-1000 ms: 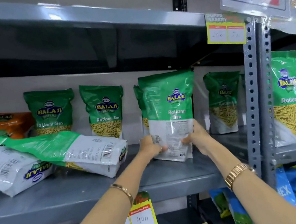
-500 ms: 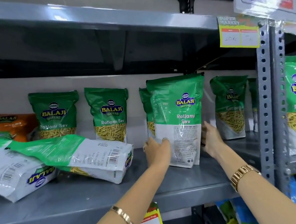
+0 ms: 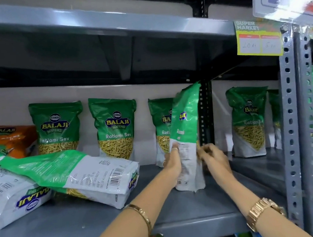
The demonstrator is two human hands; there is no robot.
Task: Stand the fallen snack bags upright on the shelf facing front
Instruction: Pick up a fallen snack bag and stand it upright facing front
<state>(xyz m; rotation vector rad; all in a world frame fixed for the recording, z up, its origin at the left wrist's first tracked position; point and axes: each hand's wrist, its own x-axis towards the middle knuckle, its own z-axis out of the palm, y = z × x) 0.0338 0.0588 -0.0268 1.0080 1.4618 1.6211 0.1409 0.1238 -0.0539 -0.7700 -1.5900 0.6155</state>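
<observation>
left hand (image 3: 172, 160): your palm is flat on the left face of the held bag (image 3: 187, 134), fingers up, gold bangle at the wrist; gripping it.
right hand (image 3: 212, 156): your fingers curl at the bag's right edge, blurred; touching, but I can't tell if they've closed on it. Gold watch on that wrist.
held bag: upright near the shelf's (image 3: 114, 236) front edge, right of centre, turned edge-on, back print toward your left hand.
fallen bags: two, lying flat at the shelf's left front; the right one (image 3: 80, 176) overlaps the left one (image 3: 11, 193), barcodes up.
open room: bare shelf along the front edge below the fallen bags, and to the right of the held bag as far as the post (image 3: 290, 123).
back row: four green bags upright facing front; one is partly hidden behind the held bag.
orange bag (image 3: 5, 138): one, lying at the back left.
</observation>
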